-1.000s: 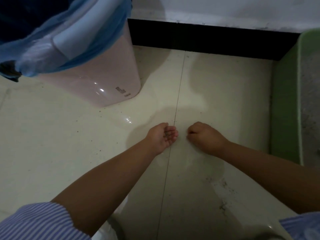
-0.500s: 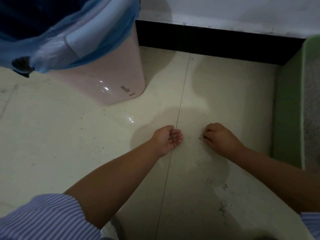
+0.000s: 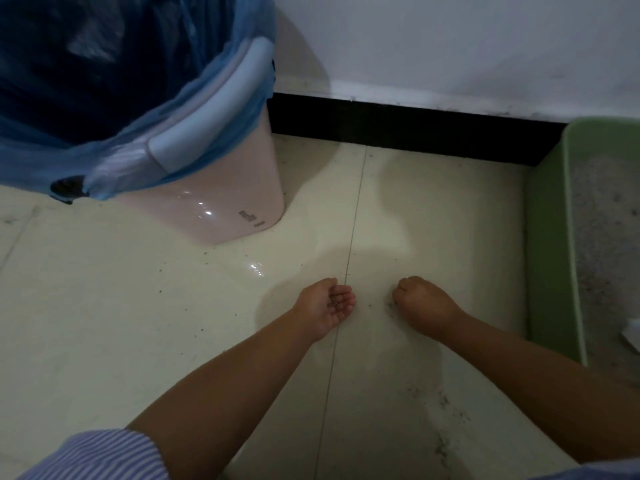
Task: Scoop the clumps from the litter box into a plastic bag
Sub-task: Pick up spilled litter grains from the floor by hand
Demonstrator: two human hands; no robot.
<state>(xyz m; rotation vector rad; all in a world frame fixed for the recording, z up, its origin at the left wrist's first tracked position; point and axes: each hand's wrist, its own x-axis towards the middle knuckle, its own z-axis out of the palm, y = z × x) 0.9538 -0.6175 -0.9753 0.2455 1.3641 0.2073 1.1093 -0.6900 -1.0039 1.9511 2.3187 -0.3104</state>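
Blue bag (image 3: pixel 211 95): I see it lining a pink bin (image 3: pixel 221 202).
Left hand (image 3: pixel 325 306): cupped palm-up, dark grains inside.
Right hand (image 3: pixel 420 303): fingers curled down on floor (image 3: pixel 138 306); contents unclear.
Litter box (image 3: pixel 550 244): green, right.

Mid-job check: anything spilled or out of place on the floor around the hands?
Yes. Dark litter grains are scattered on the tile floor, outside the green litter box. The left hand is cupped with a few grains in its palm; the right hand has its fingertips down among them.
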